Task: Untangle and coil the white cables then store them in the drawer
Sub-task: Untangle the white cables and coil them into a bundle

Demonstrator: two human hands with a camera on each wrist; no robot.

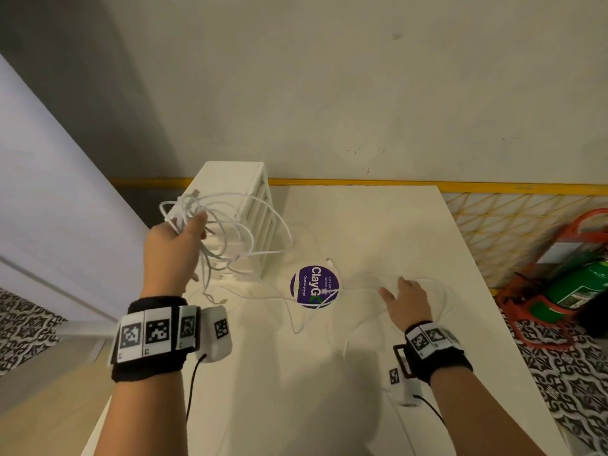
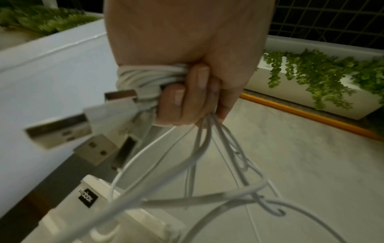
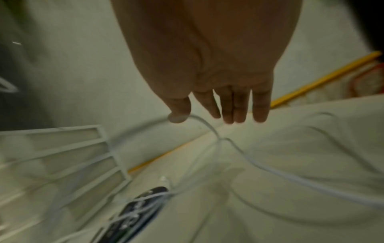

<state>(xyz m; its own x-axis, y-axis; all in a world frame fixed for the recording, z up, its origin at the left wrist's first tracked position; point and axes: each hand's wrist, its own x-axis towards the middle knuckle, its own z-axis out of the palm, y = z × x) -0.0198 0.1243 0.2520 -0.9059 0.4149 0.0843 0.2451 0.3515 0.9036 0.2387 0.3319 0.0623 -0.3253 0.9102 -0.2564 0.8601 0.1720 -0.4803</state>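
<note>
White table point(image 1: 378, 373) fills most of your view, pushed up against a plain wall with a yellow strip along its base. At the far left your left hand point(image 1: 174, 248) is raised above the table edge, fingers point(image 2: 176, 102) curled tight round a bunch of cables point(image 1: 227, 232). Several flat metal plugs point(image 2: 62, 131) stick out beside your knuckles, and loose loops hang down in front of the small drawer unit point(image 1: 250, 209), which stands on the table at its back left corner. Its drawers all look closed, so one has to be pulled out before anything goes in.

These cables look thin, light and limp. They should bend easily but spring out of a coil if you loosen your hold, and the loops are likely to snag on each other. Take each one near a plug and run it through your fingers, not from the middle of the knot.

Further right, a round purple sticker point(image 1: 314, 286) lies flat on the table with strands crossing over it. More cable on the table point(image 1: 441, 291) trails on toward your right hand point(image 1: 408, 301), which hovers low with fingers straight and spread, holding nothing; one strand passes just under the thumb. Beyond the table's right edge sit a yellow mesh fence point(image 1: 513, 225) and a green cylinder point(image 1: 579, 287) in a red stand, well apart from your work.
</note>
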